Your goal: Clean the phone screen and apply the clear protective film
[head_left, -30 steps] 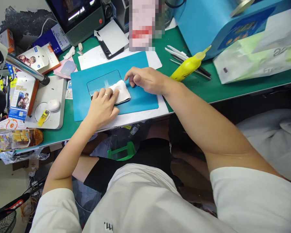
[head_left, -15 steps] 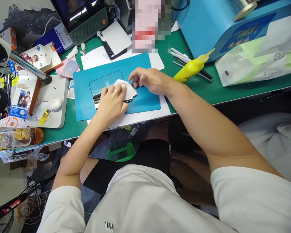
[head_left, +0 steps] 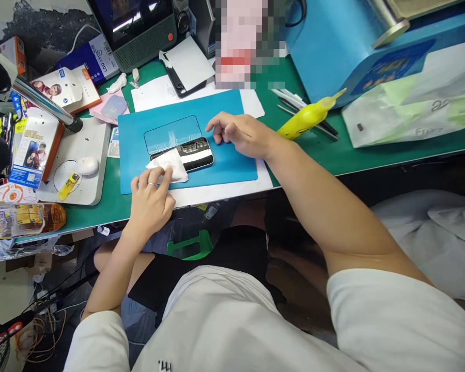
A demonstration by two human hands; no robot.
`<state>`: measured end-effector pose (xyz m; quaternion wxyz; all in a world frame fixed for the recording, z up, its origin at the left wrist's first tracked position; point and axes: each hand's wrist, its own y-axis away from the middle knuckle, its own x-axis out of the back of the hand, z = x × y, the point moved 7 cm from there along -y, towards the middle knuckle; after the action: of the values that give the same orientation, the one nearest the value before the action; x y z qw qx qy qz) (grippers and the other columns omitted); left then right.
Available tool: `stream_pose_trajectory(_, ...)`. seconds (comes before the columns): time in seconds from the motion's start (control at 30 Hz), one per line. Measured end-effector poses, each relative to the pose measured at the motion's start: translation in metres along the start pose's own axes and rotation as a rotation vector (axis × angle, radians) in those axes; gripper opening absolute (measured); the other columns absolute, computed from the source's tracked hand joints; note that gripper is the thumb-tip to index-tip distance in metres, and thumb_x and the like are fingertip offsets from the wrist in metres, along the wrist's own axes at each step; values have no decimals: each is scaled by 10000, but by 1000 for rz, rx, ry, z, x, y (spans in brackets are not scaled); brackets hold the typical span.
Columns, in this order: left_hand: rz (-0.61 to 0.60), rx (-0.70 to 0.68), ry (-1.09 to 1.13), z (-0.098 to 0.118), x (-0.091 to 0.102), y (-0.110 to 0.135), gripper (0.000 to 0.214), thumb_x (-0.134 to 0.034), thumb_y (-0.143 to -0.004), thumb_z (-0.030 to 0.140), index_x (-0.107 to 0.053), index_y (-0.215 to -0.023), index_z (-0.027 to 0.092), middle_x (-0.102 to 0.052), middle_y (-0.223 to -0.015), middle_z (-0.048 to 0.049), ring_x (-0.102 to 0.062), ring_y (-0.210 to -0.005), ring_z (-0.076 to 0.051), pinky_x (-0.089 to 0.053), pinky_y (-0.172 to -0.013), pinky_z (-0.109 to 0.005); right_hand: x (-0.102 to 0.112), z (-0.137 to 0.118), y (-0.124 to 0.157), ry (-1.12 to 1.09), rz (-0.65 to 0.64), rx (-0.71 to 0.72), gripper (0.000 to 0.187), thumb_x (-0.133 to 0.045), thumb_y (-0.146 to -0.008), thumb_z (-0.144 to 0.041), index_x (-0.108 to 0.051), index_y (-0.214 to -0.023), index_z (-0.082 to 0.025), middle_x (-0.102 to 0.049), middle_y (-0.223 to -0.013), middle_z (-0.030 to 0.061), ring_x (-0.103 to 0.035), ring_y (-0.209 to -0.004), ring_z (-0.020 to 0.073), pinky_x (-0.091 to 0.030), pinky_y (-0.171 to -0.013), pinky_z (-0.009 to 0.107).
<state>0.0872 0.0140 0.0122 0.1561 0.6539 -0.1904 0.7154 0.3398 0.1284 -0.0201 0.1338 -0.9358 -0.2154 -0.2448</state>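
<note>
A dark phone (head_left: pixel 191 153) lies flat on the blue mat (head_left: pixel 232 160), its glossy screen up. A clear screen protector (head_left: pixel 173 132) lies just behind it on the mat. My left hand (head_left: pixel 150 198) is at the mat's front edge, fingers pinched on a white wipe (head_left: pixel 169 164) that covers the phone's left end. My right hand (head_left: pixel 240 134) rests on the mat at the phone's right end, fingers curled, fingertips close to the phone's corner; whether they touch it is unclear.
A yellow squeeze bottle (head_left: pixel 308 115) and tweezers (head_left: pixel 290 98) lie right of the mat. A blue machine (head_left: pixel 344 46) and a plastic bag (head_left: pixel 411 103) fill the back right. Left stand a white pad (head_left: pixel 81 175) with a mouse (head_left: pixel 86 165), boxes (head_left: pixel 31 150) and a lamp arm (head_left: pixel 46 106).
My left hand has dragged the white wipe leftward and toward me along the phone, baring most of the screen. My right hand has stayed at the phone's right end.
</note>
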Motion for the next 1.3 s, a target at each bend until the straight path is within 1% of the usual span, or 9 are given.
stream_pose_trajectory(0.1, 45, 0, 43, 13, -3, 5, 632, -442, -1075, 203, -559, -1697, 206, -665, -1632, -187, -540, -1579, -403, -425, -1224, -566, -2, 3, -2, 17, 11, 2, 1035, -195, -897, -1104, -734, -1229, -284, -760, -945, 88, -706, -921, 325, -519, -834, 483)
stream_pose_trajectory(0.27, 84, 32, 86, 37, -5, 3, 572, -458, -1120, 259, -568, -1680, 224, -650, -1675, -180, -572, -1578, -403, -404, -1310, -635, -3, 5, -3, 23, 49, 3, 981, -221, -915, -1089, -754, -1200, -316, -767, -903, 77, -709, -879, 324, -530, -815, 481)
stream_pose_trajectory(0.47, -14, 21, 84, 64, -21, -32, 597, -434, -1147, 346, -543, -1670, 81, -545, -1765, -239, -461, -1694, -435, -348, -1396, -663, -4, 9, -3, 41, 65, 34, 1011, -187, -944, -1063, -773, -1223, -288, -772, -899, 83, -713, -858, 316, -537, -827, 478)
stream_pose_trajectory(0.67, 34, 24, 153, 87, -37, -60, 691, -459, -1159, 457, -480, -1697, 23, -449, -1813, -295, -367, -1742, -479, -331, -1400, -683, -4, 12, 0, 28, 77, 34, 1020, -198, -925, -1076, -778, -1211, -287, -742, -887, 78, -692, -839, 315, -523, -816, 477)
stream_pose_trajectory(0.77, 29, 37, 129, 77, -38, -59, 738, -437, -1175, 543, -465, -1716, 42, -439, -1824, -284, -363, -1749, -458, -302, -1417, -674, -3, 13, 1, 0, 78, 22, 992, -216, -918, -1078, -784, -1189, -311, -751, -908, 81, -685, -845, 321, -533, -836, 485)
stream_pose_trajectory(0.93, 13, 52, 78, 33, -22, -28, 707, -372, -1205, 544, -462, -1734, 84, -454, -1824, -259, -409, -1735, -420, -290, -1425, -671, -3, 13, 1, 30, 73, 8, 1003, -204, -937, -1065, -795, -1222, -308, -777, -933, 98, -707, -890, 334, -539, -870, 502)
stream_pose_trajectory(1.1, 21, 118, 46, -7, -1, 1, 600, -333, -1225, 483, -598, -1642, 142, -546, -1766, -238, -479, -1696, -404, -290, -1418, -691, -3, 7, 0, 38, 41, -17, 1065, -185, -940, -1069, -804, -1275, -270, -771, -960, 116, -693, -917, 335, -522, -861, 504)
stream_pose_trajectory(1.2, 100, 116, 86, -14, 6, -2, 549, -354, -1225, 454, -638, -1612, 188, -460, -1828, -233, -426, -1733, -390, -330, -1409, -654, -3, 6, 0, 34, 44, -27, 1060, -197, -925, -1081, -809, -1282, -293, -770, -961, 110, -694, -925, 343, -523, -868, 512)
stream_pose_trajectory(1.3, 132, 92, 149, -13, -4, -15, 662, -335, -1222, 527, -518, -1711, 121, -326, -1885, -265, -299, -1788, -393, -303, -1431, -625, -3, 8, 0, 34, 48, -24, 1050, -190, -926, -1079, -813, -1280, -311, -775, -961, 109, -704, -929, 350, -532, -881, 522)
